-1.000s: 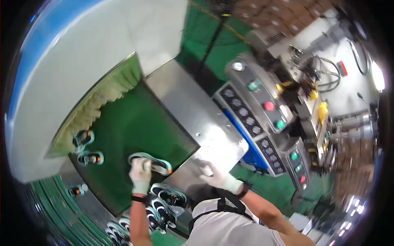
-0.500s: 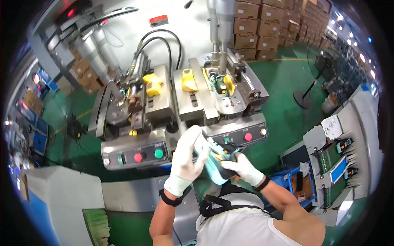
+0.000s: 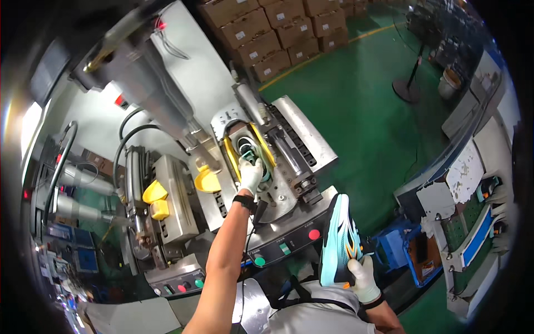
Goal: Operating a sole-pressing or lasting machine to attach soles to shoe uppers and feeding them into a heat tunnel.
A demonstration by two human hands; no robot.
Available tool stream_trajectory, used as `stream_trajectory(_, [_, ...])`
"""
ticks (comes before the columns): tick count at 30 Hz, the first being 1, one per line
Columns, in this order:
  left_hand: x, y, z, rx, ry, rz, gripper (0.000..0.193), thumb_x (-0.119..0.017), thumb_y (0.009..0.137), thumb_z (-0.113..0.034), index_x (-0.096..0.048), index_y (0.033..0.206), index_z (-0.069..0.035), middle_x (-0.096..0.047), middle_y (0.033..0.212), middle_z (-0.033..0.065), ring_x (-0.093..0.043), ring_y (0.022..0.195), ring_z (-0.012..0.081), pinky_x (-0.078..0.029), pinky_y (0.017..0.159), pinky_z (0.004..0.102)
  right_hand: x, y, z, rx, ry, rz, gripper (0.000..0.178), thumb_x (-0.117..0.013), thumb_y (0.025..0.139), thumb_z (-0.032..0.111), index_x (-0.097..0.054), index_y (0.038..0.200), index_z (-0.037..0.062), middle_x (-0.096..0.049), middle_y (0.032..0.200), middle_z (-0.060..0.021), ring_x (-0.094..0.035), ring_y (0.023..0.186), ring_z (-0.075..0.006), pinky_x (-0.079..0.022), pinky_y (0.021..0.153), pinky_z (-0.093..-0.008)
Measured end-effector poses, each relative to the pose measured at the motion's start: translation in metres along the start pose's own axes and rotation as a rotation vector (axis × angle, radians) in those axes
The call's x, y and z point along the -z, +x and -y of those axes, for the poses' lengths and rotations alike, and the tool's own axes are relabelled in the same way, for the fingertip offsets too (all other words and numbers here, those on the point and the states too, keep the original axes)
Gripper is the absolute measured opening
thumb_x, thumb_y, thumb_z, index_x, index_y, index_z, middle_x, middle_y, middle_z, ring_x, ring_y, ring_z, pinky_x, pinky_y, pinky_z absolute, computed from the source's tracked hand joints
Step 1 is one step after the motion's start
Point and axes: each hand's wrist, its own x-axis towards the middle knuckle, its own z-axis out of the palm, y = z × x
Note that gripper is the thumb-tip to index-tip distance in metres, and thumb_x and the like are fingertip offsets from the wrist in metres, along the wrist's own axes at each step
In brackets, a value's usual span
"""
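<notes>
My left hand (image 3: 252, 176), in a white glove, reaches forward into the right-hand station of the pressing machine (image 3: 278, 195). Its fingers are closed on the upper of a dark and green shoe (image 3: 246, 149) that sits between yellow side pads (image 3: 263, 143). Part of that shoe is hidden under the hand. Close to my body on the right, my gloved right hand (image 3: 364, 280) grips a light-blue sneaker (image 3: 335, 245) with black and orange parts. That sneaker stands on end, toe upward, with its pale sole turned to the left.
A control panel with red (image 3: 314, 234) and green buttons (image 3: 260, 261) runs along the machine's front. The left station carries yellow pads (image 3: 155, 192). Cardboard boxes (image 3: 256, 47) are stacked behind. At right stand a blue bin (image 3: 411, 250), a rack (image 3: 467, 234) and a fan (image 3: 409, 89).
My left hand has let go of the light-blue sneaker and moved forward onto the shoe in the machine. My right hand has carried the sneaker rightward. The view has turned and come closer.
</notes>
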Motion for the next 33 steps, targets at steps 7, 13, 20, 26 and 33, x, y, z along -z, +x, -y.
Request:
stream_trajectory(7, [0.009,0.022,-0.022,0.165,-0.118,0.166,0.031,-0.059,0.085,-0.016,-0.057,0.108,0.006,-0.066,0.089,0.0216,-0.068,0.087,0.0358,-0.054,0.077,0.0421,-0.018,0.03,0.032,0.076,-0.036,0.043,0.058,-0.078,0.083,0.015,-0.054,0.134,0.0012,-0.063,0.124,-0.0057,-0.059,0.111,-0.0152,-0.047,0.097,-0.0322])
stream_trajectory(13, [0.122,-0.076,-0.012,0.131,-0.666,0.096,0.032,-0.058,0.096,-0.021,-0.06,0.114,0.004,-0.065,0.096,0.007,-0.06,0.082,0.0151,-0.051,0.076,0.0319,-0.072,0.054,0.048,0.165,-0.224,0.163,0.044,-0.063,0.087,0.004,-0.056,0.129,-0.0022,-0.064,0.114,-0.0054,-0.06,0.101,-0.0129,-0.05,0.089,-0.0293])
stream_trajectory(20, [0.23,-0.299,-0.024,0.134,-0.64,0.168,0.029,-0.055,0.097,-0.011,-0.053,0.122,0.003,-0.062,0.104,0.0049,-0.057,0.093,0.0131,-0.048,0.084,0.0297,-0.194,0.226,0.071,-0.147,-0.327,0.506,0.034,-0.068,0.091,0.012,-0.058,0.121,-0.0017,-0.068,0.108,-0.0081,-0.066,0.089,-0.0147,-0.054,0.081,-0.0299])
stream_trajectory(26, [0.261,-0.452,0.054,0.5,-0.351,0.304,0.035,-0.058,0.094,-0.016,-0.051,0.124,0.001,-0.062,0.098,0.0082,-0.058,0.088,0.0154,-0.05,0.079,0.0317,-0.265,0.409,-0.045,0.455,-1.603,-0.022,0.05,-0.07,0.086,0.035,-0.06,0.119,-0.0015,-0.07,0.107,-0.0211,-0.069,0.097,-0.036,-0.054,0.086,-0.0433])
stream_trajectory(33, [0.228,-0.582,0.139,0.788,-0.15,-0.283,0.052,-0.055,0.095,-0.015,-0.04,0.139,0.009,-0.059,0.124,0.0283,-0.059,0.115,0.0409,-0.045,0.101,0.0431,-0.221,0.482,-0.06,0.897,-1.51,0.136,0.036,-0.066,0.085,0.034,-0.069,0.098,0.0004,-0.07,0.093,-0.0217,-0.068,0.088,-0.0379,-0.051,0.076,-0.0459])
